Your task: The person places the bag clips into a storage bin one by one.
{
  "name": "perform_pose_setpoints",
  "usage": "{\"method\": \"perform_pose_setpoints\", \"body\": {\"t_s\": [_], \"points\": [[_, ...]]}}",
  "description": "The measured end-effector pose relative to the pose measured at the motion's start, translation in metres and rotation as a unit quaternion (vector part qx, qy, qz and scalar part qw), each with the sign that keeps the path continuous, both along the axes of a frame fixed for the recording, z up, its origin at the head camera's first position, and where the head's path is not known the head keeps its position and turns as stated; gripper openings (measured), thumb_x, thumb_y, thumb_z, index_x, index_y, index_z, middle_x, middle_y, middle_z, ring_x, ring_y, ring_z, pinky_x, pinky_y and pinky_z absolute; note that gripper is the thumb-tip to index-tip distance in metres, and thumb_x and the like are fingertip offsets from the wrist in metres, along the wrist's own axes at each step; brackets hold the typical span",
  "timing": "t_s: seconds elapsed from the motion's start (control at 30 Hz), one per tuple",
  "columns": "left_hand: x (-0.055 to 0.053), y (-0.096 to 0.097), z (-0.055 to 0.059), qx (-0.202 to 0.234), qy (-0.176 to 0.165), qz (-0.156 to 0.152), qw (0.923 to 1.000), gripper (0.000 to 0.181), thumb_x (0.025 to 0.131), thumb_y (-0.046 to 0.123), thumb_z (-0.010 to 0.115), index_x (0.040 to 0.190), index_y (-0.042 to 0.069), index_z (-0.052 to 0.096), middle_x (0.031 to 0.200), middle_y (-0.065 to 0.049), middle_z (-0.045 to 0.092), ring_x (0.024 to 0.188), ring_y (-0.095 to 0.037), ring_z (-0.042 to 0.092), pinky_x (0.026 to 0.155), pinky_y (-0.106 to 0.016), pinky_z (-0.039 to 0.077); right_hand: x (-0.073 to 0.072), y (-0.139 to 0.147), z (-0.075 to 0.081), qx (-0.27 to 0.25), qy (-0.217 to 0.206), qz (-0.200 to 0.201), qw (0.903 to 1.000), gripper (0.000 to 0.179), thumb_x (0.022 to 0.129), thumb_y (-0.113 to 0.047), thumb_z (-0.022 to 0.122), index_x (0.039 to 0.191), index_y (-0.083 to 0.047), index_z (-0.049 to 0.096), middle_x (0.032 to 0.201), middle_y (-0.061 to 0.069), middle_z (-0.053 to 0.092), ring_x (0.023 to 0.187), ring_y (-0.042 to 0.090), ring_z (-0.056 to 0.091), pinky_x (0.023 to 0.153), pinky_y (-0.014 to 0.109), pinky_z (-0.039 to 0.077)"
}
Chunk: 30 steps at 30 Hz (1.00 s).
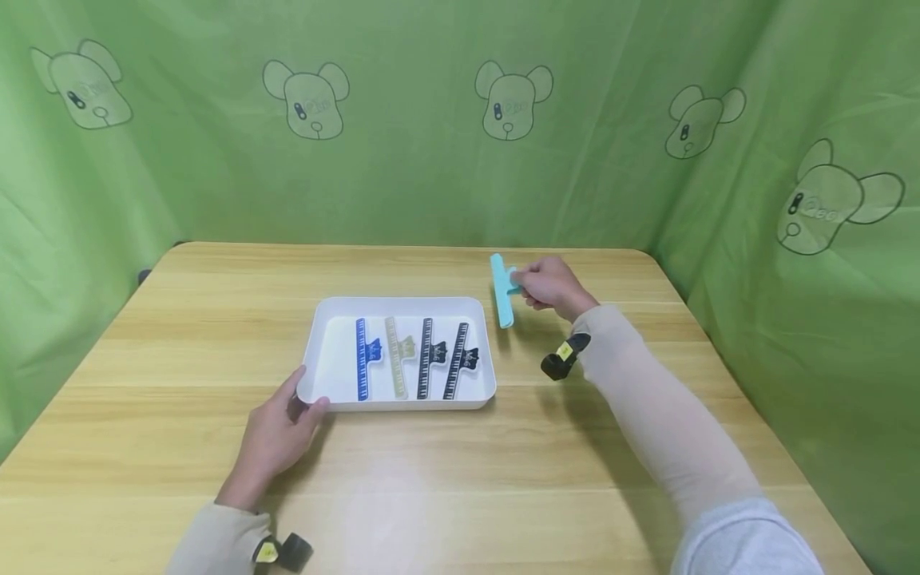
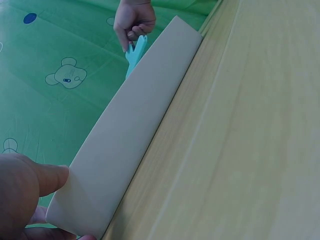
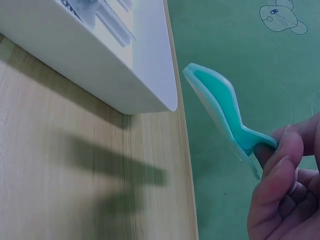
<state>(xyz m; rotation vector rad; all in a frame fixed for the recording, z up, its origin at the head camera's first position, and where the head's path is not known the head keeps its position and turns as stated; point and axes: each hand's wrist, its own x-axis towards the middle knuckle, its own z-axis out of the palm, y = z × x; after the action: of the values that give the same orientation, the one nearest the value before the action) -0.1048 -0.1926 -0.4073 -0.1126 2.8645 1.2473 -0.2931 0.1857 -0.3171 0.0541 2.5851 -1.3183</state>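
My right hand point(image 1: 549, 285) pinches a turquoise bag clip point(image 1: 501, 291) by its handle, holding it above the table just beyond the right side of the white tray point(image 1: 327, 310). The right wrist view shows the clip point(image 3: 220, 100) from its end, handle between thumb and fingers. At the tray's near left corner, my left hand point(image 1: 276, 431) grips the wall, thumb on the near side and fingers round the corner. Inside the tray lie a blue clip point(image 1: 362, 359), a pale yellow-green clip point(image 1: 395, 358), a black clip point(image 1: 426, 359) and another black clip point(image 1: 456, 361), side by side.
The tray stands on a light wooden table point(image 1: 446, 495). Green curtains point(image 1: 410, 184) with printed bear faces hang behind the table and along both sides. A black strap device point(image 1: 564, 357) sits on my right wrist, and another point(image 1: 282, 551) on the left.
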Motion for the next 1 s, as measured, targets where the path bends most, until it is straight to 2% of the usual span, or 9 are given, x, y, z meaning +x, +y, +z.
{"method": "perform_pose_setpoints", "body": {"t_s": [0.43,0.73,1.0], "points": [[0.001,0.001,0.001,-0.003,0.0,0.0,1.0,0.07,0.098,0.03,0.058,0.152,0.001,0.025,0.146,-0.029,0.036,0.132,-0.046,0.037,0.107,-0.056,0.034,0.004,-0.009,0.002,0.003,0.016,0.017,0.9997,0.024,0.098,-0.019,0.056,0.086,0.002,0.062,0.068,0.006,0.056,0.056,0.012,0.051,0.052,0.02,0.049],[-0.001,0.0,-0.003,-0.006,0.005,-0.002,1.0,0.071,0.097,0.031,0.059,0.152,0.0,0.025,0.146,-0.029,0.037,0.131,-0.047,0.038,0.107,-0.057,0.034,0.003,-0.013,-0.002,0.007,0.014,0.014,0.9998,0.023,0.097,-0.018,0.058,0.095,0.004,0.066,0.067,0.003,0.056,0.057,0.011,0.052,0.053,0.02,0.05],[-0.001,0.001,-0.002,-0.005,0.004,-0.001,1.0,0.071,0.097,0.031,0.058,0.152,0.001,0.025,0.146,-0.029,0.036,0.132,-0.047,0.037,0.107,-0.057,0.034,0.005,-0.018,-0.001,0.003,0.013,0.018,0.9997,0.023,0.096,-0.018,0.059,0.092,0.003,0.066,0.067,0.003,0.056,0.055,0.011,0.051,0.052,0.02,0.05]]}}
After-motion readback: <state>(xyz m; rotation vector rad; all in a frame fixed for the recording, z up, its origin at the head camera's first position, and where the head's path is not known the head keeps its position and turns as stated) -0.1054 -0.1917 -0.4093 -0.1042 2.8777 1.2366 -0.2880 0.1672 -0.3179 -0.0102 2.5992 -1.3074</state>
